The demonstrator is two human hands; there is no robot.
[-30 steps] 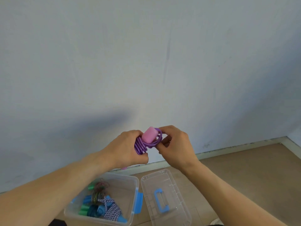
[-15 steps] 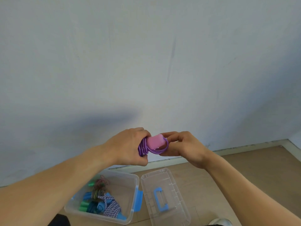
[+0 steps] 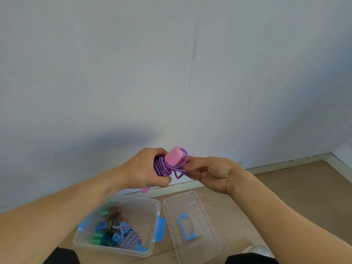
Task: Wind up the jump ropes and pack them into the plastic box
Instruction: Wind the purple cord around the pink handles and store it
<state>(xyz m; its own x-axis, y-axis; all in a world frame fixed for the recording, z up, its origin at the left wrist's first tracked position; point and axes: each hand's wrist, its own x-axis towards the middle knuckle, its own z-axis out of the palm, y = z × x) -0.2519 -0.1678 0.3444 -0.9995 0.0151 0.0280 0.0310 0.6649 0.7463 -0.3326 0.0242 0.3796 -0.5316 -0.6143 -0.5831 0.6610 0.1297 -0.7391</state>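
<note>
I hold a purple jump rope (image 3: 164,165) with pink handles in front of me, above the floor. My left hand (image 3: 144,169) grips the wound coils and one pink handle, whose lower end pokes out under the fist. The other pink handle (image 3: 173,156) points up between my hands. My right hand (image 3: 210,173) pinches a loop of the purple rope at the bundle's right side. Below stands the clear plastic box (image 3: 155,208) with blue latches, open, holding several wound ropes (image 3: 116,232) with blue and green handles.
The box's clear lid (image 3: 202,239) with a blue handle lies upside down on the wooden floor to the right of the box. A white wall and skirting board run close behind. My dark trousers and a white shoe (image 3: 255,250) show at the bottom edge.
My right hand has turned palm up and pulled a small loop of rope out to the right. The pink handle tilted upward. My left hand keeps its grip on the coils.
</note>
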